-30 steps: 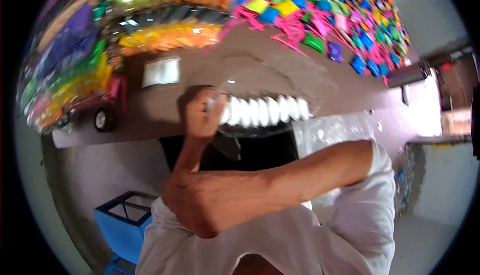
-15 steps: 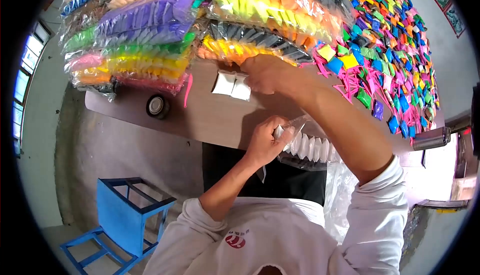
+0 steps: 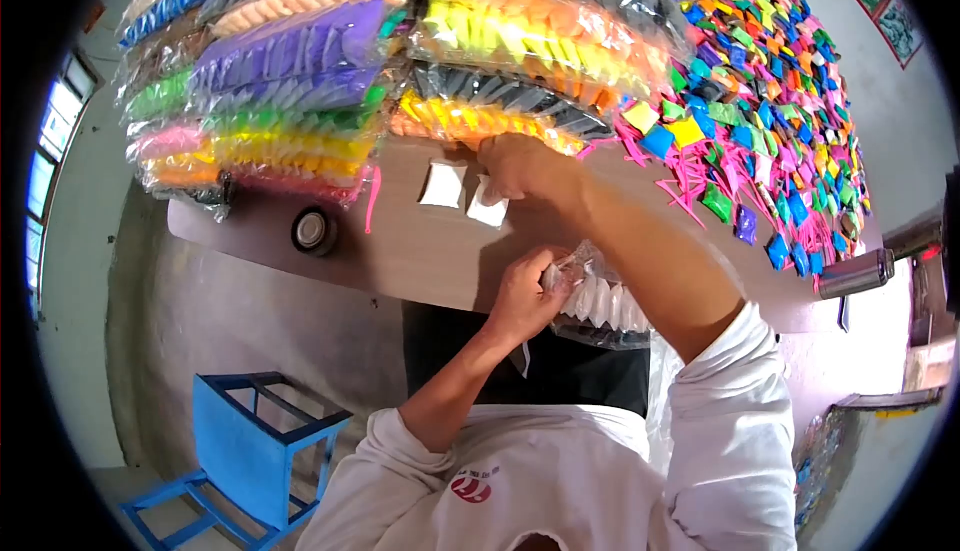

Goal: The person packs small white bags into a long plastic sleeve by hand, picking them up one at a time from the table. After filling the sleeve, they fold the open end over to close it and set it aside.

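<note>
My left hand (image 3: 530, 293) is closed on the gathered mouth of a clear plastic bag (image 3: 612, 333), which holds a row of small white packets (image 3: 603, 303) at the table's front edge. Farther forward, my right hand (image 3: 522, 167) has its fingers bent together at the upper right edge of a white packet (image 3: 487, 205); its fingertips are partly hidden. That packet lies tilted on the table (image 3: 400, 241). Just left of it, a second white packet (image 3: 442, 184) lies flat, a small gap between them.
Clear bags of colored packets (image 3: 290, 51) are stacked across the back. A large heap of loose colored packets (image 3: 770, 101) and pink strips (image 3: 690, 176) covers the right side. A small round can (image 3: 313, 231) stands front left; a blue stool (image 3: 250, 451) is on the floor.
The right-hand white packet has shifted and turned, parting from its neighbor, with my right hand at its edge. My left hand stays on the bag. The view has tilted slightly.
</note>
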Tool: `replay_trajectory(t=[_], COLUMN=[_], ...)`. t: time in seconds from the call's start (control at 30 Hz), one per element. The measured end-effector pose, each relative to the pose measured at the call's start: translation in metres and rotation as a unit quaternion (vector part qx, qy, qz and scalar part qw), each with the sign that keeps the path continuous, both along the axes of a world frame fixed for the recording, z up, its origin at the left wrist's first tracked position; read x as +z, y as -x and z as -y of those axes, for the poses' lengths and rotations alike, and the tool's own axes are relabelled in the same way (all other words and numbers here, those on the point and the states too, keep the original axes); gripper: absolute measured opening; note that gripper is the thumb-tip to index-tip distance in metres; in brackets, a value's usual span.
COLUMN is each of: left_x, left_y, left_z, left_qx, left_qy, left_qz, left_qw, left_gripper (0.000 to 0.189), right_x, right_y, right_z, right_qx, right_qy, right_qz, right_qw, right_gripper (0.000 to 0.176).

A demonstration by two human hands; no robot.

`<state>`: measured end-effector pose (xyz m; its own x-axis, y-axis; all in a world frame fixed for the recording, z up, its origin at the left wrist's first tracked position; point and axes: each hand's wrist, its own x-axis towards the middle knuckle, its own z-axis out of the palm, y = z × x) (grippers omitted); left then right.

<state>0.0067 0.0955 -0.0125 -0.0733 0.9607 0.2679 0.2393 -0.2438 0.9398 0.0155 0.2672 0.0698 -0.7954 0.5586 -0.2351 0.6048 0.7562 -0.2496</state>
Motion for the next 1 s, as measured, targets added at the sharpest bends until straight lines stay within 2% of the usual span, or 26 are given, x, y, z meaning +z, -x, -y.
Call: replay_trajectory(t=[0.07, 0.1, 0.13, 0.17, 0.2, 0.23, 0.27, 0.3, 0.33, 0.37, 0.4, 0.47, 0.53, 0.67, 0.73, 0.77, 0.83, 1.0], left_x=[0.000, -0.009, -0.018, -0.022, -0.007, -0.012, -0.005, -0.008, -0.006, -0.004, -0.002, -0.001, -0.005, -0.006, -0.004, -0.004, -0.005, 0.005], left_y=[0.000, 0.000, -0.003, -0.003, -0.003, -0.003, -0.004, -0.001, -0.001, -0.001, -0.001, -0.001, 0.000, 0.001, -0.001, -0.002, -0.001, -0.002], left_z=[0.001, -0.001, -0.001, 0.000, 0.003, 0.002, 0.002, 0.000, 0.000, 0.001, 0.001, 0.001, 0.000, -0.001, 0.000, 0.000, -0.001, 0.001], left_qx=[-0.003, 0.002, 0.000, 0.002, 0.002, -0.006, 0.005, -0.002, 0.003, 0.009, 0.003, 0.010, 0.002, 0.001, 0.002, 0.004, 0.009, 0.014], left_qy=[0.022, -0.001, 0.024, 0.058, 0.062, 0.048, 0.038, 0.003, 0.014, 0.026, 0.028, 0.021, 0.020, 0.005, 0.014, 0.022, 0.019, 0.010], left_qz=[0.022, 0.019, 0.056, 0.057, 0.040, 0.075, 0.052, 0.034, 0.027, 0.017, 0.020, -0.006, 0.003, -0.005, 0.010, 0.026, 0.018, -0.002], left_qw=[1.000, 1.000, 0.998, 0.997, 0.997, 0.996, 0.998, 0.999, 1.000, 0.999, 0.999, 1.000, 1.000, 1.000, 1.000, 0.999, 1.000, 1.000], left_gripper=[0.024, 0.020, 0.020, 0.020, 0.019, 0.016, 0.015, 0.015, 0.016, 0.016, 0.016, 0.018, 0.019, 0.021, 0.021, 0.021, 0.022, 0.024], right_x=[0.045, 0.053, 0.085, 0.092, 0.109, 0.127, 0.142, 0.142, 0.146, 0.133, 0.125, 0.107, 0.078, 0.030, 0.013, 0.011, 0.008, 0.005], right_y=[-0.014, -0.033, -0.053, -0.076, -0.098, -0.126, -0.152, -0.177, -0.201, -0.218, -0.238, -0.269, -0.287, -0.287, -0.284, -0.283, -0.281, -0.291], right_z=[0.004, 0.004, 0.019, 0.022, 0.035, 0.052, 0.071, 0.086, 0.106, 0.126, 0.141, 0.163, 0.176, 0.190, 0.190, 0.188, 0.185, 0.179], right_qx=[0.000, 0.024, 0.003, -0.012, -0.058, -0.073, -0.101, -0.141, -0.184, -0.239, -0.284, -0.386, -0.407, -0.454, -0.444, -0.443, -0.389, -0.369], right_qy=[0.001, -0.012, -0.011, -0.028, -0.039, -0.038, -0.037, 0.001, -0.042, 0.026, 0.022, 0.025, -0.001, -0.036, -0.161, -0.161, -0.258, -0.239], right_qz=[0.074, 0.012, -0.014, -0.090, -0.138, -0.217, -0.245, -0.311, -0.319, -0.438, -0.450, -0.403, -0.393, -0.425, -0.381, -0.382, -0.263, -0.169], right_qw=[0.997, 1.000, 1.000, 0.995, 0.988, 0.973, 0.964, 0.940, 0.929, 0.866, 0.846, 0.830, 0.825, 0.782, 0.795, 0.795, 0.844, 0.882], right_gripper=[0.046, 0.047, 0.042, 0.035, 0.033, 0.035, 0.032, 0.025, 0.030, 0.026, 0.023, 0.021, 0.020, 0.019, 0.021, 0.021, 0.024, 0.022])
